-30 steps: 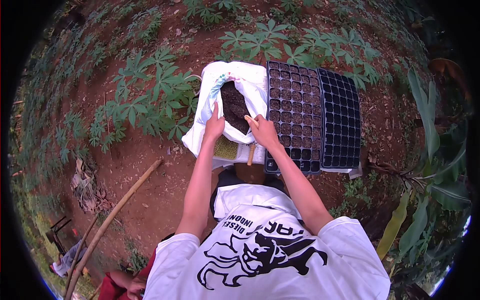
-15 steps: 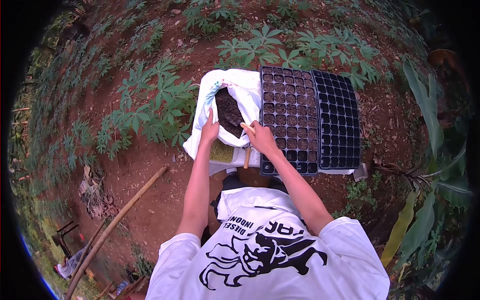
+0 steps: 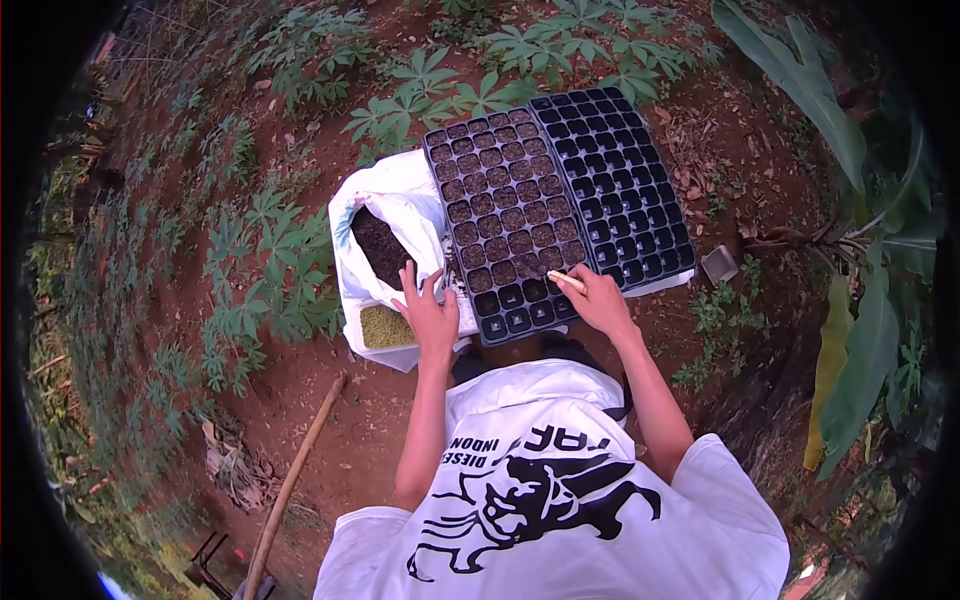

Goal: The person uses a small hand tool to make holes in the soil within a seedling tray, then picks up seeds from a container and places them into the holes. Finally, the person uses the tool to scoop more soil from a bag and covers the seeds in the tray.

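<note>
My right hand (image 3: 600, 302) grips the pale handle of a small trowel (image 3: 568, 281). Its dark blade is hard to make out against the soil, over the lower rows of the seedling tray (image 3: 512, 215). Most cells of that black tray hold brown soil; the rows nearest me show bare black cells. My left hand (image 3: 432, 315), fingers spread, rests at the near edge of a white sack (image 3: 415, 205). Dark soil (image 3: 382, 245) shows in the sack's mouth.
A second black tray (image 3: 615, 185) with bare cells lies on the right. Yellow-green granules (image 3: 385, 328) sit in a container left of my left hand. Leafy plants (image 3: 265, 250), a wooden pole (image 3: 295, 480) and broad leaves (image 3: 865, 360) surround the work spot.
The trowel has gone from the sack's soil to above the filled tray, in my right hand. My left hand has loosened from the sack's left rim and shifted to its near side. The view has turned.
</note>
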### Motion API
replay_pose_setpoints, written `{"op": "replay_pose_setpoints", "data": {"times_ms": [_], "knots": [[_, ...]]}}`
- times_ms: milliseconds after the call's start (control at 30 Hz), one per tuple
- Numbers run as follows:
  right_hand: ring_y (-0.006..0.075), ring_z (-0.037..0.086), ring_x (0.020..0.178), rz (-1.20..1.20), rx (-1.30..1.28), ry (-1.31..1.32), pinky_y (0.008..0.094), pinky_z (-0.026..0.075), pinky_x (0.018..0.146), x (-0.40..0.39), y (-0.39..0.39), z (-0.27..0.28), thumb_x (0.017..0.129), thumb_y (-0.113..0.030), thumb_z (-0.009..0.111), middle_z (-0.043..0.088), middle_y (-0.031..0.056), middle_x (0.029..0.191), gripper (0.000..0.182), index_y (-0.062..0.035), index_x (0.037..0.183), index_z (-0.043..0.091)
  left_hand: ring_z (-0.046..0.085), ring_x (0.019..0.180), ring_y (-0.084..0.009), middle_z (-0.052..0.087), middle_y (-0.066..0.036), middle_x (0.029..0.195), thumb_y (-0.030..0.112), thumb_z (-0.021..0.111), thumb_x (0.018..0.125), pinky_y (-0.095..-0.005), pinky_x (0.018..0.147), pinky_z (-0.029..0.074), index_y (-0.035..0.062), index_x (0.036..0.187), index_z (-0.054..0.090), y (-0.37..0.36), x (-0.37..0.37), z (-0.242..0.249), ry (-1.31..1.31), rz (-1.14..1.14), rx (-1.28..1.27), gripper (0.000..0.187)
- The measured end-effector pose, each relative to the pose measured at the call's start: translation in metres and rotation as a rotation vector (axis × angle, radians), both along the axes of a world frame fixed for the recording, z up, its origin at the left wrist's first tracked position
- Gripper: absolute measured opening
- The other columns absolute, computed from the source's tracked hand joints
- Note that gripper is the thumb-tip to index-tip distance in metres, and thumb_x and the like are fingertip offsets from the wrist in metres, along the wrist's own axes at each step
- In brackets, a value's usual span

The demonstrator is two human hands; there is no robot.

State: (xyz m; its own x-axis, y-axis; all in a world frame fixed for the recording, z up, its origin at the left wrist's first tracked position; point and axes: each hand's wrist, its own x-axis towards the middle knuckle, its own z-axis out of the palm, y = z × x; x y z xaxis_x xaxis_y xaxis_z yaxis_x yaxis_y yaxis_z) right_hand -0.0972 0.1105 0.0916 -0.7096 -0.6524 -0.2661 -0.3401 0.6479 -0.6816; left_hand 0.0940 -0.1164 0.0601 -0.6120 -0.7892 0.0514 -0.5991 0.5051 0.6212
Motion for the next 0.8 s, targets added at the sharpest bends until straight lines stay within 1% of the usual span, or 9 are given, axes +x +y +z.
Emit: {"op": "replay_pose_setpoints", "data": {"times_ms": [100,133,167,267,367,567,667,767,800], "knots": [[0.0406,0.069,0.076,-0.051,0.114,0.025,0.0509,0.053,0.069,-0.009,0.039,-0.005,0.091,-0.033,0.067,0.069,0.0198,0.074,0.029,-0.0054,0.097,0.066,0.033,0.145,-0.0425,0.041,-0.021,0.15,0.016,0.067,0.085,-0.0665,0.117,0.017,0.0089,0.113,0.068,0.037,-0.026,-0.007,0.063,-0.162,0.006,0.029],[0.0405,0.069,0.076,-0.069,0.159,0.029,0.0509,0.053,0.069,-0.01,0.049,-0.008,0.091,-0.033,0.067,0.069,0.0197,0.074,0.028,-0.0051,0.097,0.066,0.039,0.14,-0.0425,0.047,-0.021,0.144,0.016,0.069,0.085,-0.0607,0.118,0.023,0.0084,0.112,0.068,0.049,-0.035,-0.012,0.098,-0.213,-0.006,0.028],[0.0403,0.069,0.077,-0.086,0.202,0.034,0.0508,0.054,0.07,-0.011,0.057,-0.01,0.091,-0.032,0.067,0.069,0.0196,0.075,0.028,-0.0048,0.096,0.066,0.042,0.138,-0.0418,0.049,-0.02,0.14,0.017,0.07,0.085,-0.0579,0.118,0.027,0.0081,0.111,0.068,0.06,-0.043,-0.018,0.137,-0.26,0.042,0.027],[0.0391,0.07,0.075,-0.111,0.138,0.026,0.0491,0.055,0.071,-0.011,0.064,-0.019,0.09,-0.029,0.068,0.07,0.0205,0.075,0.028,-0.004,0.102,0.07,0.046,0.135,-0.0386,0.052,-0.018,0.136,0.016,0.07,0.085,-0.0569,0.117,0.029,0.0087,0.111,0.069,0.083,-0.063,-0.033,0.057,-0.406,-0.014,0.027],[0.0385,0.07,0.073,-0.123,0.01,-0.009,0.0471,0.056,0.07,-0.013,0.055,-0.025,0.089,-0.027,0.068,0.07,0.0223,0.075,0.03,-0.002,0.107,0.071,0.048,0.132,-0.0351,0.054,-0.015,0.135,0.019,0.069,0.086,-0.056,0.119,0.028,0.0105,0.114,0.07,0.095,-0.075,-0.041,-0.051,-0.477,0.045,0.029],[0.0392,0.07,0.078,-0.097,-0.18,0.037,0.0468,0.056,0.071,-0.017,0.035,-0.027,0.09,-0.026,0.069,0.071,0.0227,0.082,0.029,-0.0018,0.105,0.071,0.048,0.131,-0.0358,0.056,-0.015,0.132,0.018,0.069,0.084,-0.0533,0.12,0.028,0.0092,0.112,0.071,0.096,-0.074,-0.046,-0.08,-0.434,0.089,0.029],[0.0393,0.07,0.081,-0.037,-0.148,0.05,0.0467,0.056,0.072,-0.016,0.032,-0.033,0.09,-0.024,0.069,0.072,0.0211,0.088,0.026,-0.0027,0.103,0.07,0.05,0.128,-0.0355,0.056,-0.015,0.131,0.017,0.069,0.084,-0.05,0.116,0.034,0.0084,0.111,0.071,0.089,-0.065,-0.045,-0.073,-0.396,0.09,0.028],[0.0391,0.069,0.083,-0.022,-0.213,0.14,0.0468,0.055,0.073,-0.013,0.027,-0.026,0.09,-0.022,0.069,0.072,0.0197,0.091,0.023,-0.0031,0.102,0.068,0.052,0.126,-0.0361,0.056,-0.015,0.131,0.018,0.069,0.087,-0.0467,0.111,0.039,0.0091,0.112,0.071,0.077,-0.055,-0.031,-0.038,-0.34,0.168,0.026],[0.0388,0.069,0.083,-0.025,-0.234,0.135,0.0468,0.055,0.072,-0.012,0.025,-0.017,0.09,-0.02,0.068,0.071,0.0188,0.092,0.02,-0.0031,0.101,0.068,0.053,0.124,-0.0354,0.056,-0.015,0.13,0.016,0.068,0.087,-0.0443,0.106,0.042,0.0083,0.111,0.071,0.072,-0.051,-0.029,0.004,-0.338,0.132,0.025]]}}
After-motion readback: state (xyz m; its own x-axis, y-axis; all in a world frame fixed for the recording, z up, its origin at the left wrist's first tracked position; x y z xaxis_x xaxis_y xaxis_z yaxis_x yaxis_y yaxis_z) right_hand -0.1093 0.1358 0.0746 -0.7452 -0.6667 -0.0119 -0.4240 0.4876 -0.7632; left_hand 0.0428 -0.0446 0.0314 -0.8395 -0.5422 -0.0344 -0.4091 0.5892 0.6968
